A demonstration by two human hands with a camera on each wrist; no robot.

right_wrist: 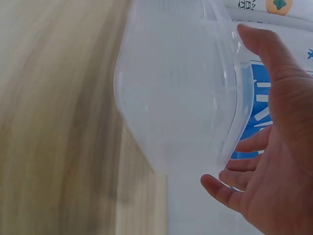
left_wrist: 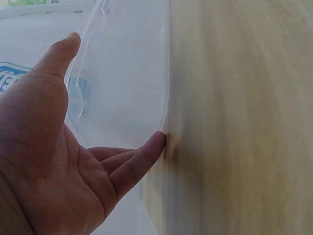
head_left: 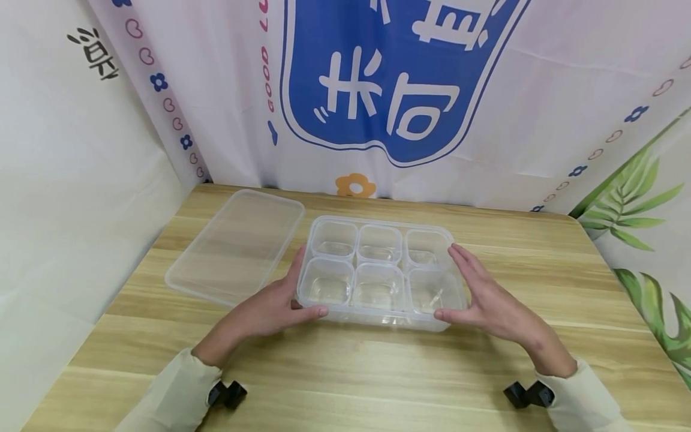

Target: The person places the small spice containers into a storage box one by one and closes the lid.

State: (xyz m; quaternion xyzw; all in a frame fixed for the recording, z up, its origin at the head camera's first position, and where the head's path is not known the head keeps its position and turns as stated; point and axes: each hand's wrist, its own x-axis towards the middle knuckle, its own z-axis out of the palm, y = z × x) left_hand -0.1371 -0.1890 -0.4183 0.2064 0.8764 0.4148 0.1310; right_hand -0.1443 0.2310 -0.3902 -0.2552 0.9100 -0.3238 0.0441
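A clear plastic storage box (head_left: pixel 367 316) holds two rows of small square cups (head_left: pixel 379 288), with no contents showing in them. My left hand (head_left: pixel 275 305) holds its left end, thumb along the front edge and fingers round the side. In the left wrist view, a fingertip (left_wrist: pixel 157 139) of that hand lies at the box's lower edge, close to the tabletop. At the right end, my right hand (head_left: pixel 493 306) is spread around the corner, thumb over the front edge and fingertips by the right rim. Its fingers (right_wrist: pixel 249 164) stand apart from the wall in the right wrist view.
A clear flat lid (head_left: pixel 237 246) lies on the wooden table (head_left: pixel 367 384) to the left of the box, close to my left forearm. A printed cloth (head_left: pixel 540 120) hangs along the table's back edge. Pale coverings stand at both sides.
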